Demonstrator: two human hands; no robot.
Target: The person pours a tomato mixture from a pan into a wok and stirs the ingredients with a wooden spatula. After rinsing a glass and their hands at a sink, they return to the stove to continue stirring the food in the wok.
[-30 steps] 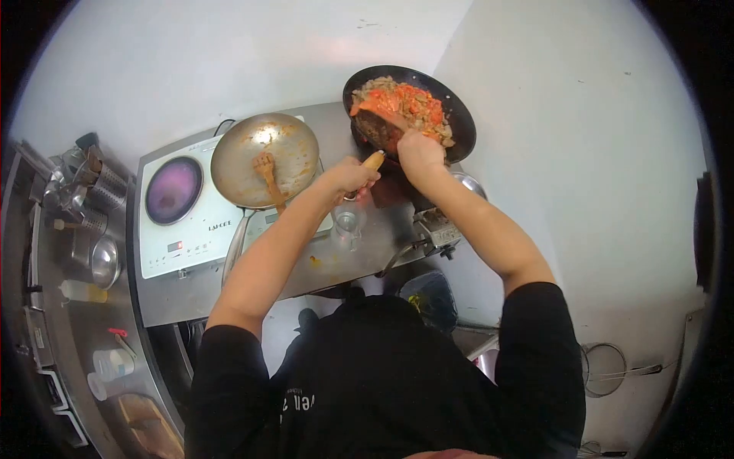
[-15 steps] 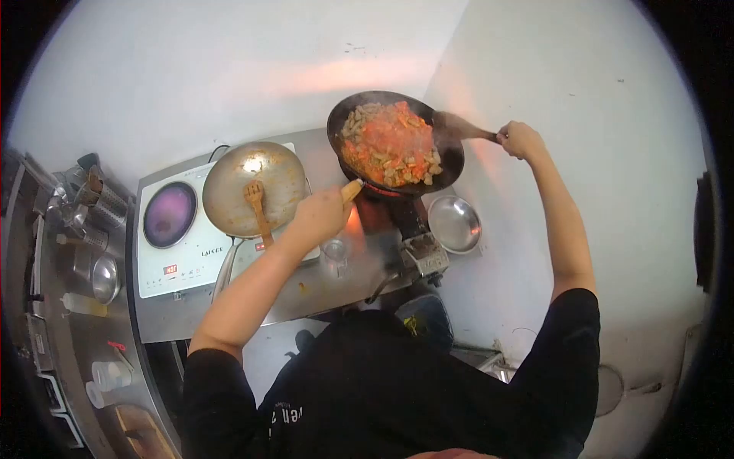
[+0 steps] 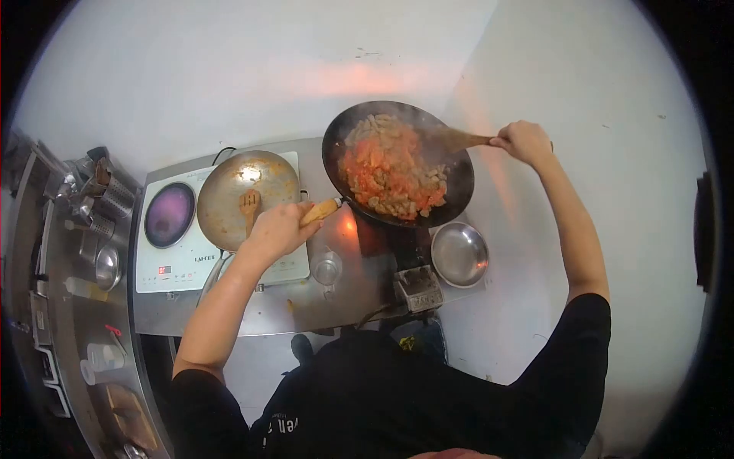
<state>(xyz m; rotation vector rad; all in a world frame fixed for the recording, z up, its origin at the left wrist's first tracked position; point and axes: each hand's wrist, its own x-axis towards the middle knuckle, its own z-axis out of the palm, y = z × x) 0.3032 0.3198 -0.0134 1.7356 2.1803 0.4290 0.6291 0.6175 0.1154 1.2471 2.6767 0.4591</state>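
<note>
My left hand (image 3: pixel 277 230) is closed around the pale wooden handle of a dark wok (image 3: pixel 456 187). Inside the wok lies steaming food (image 3: pixel 391 164), brownish pieces with a chunky red-orange sauce or chopped tomato over them. My right hand (image 3: pixel 524 143) grips the handle of a wooden spatula (image 3: pixel 462 139), whose blade reaches over the right side of the wok and blurs in the steam. Left of the wok, a steel pan (image 3: pixel 222 200) rests on a white induction cooktop (image 3: pixel 164 269), with a slotted wooden turner (image 3: pixel 250 205) in it, partly behind my left hand.
A steel bowl (image 3: pixel 459 255) sits right of the burner's control box (image 3: pixel 419 289). A small clear glass cup (image 3: pixel 327 270) stands on the steel counter (image 3: pixel 306 312). Utensils in perforated holders (image 3: pixel 117 197) and a squeeze bottle (image 3: pixel 86 288) are on the left-hand counter. Walls rise behind and right.
The wok has tipped and shifted slightly, and my left hand on its handle has moved left and down. The spatula has turned a little, and the red sauce is spread more among the pieces.
</note>
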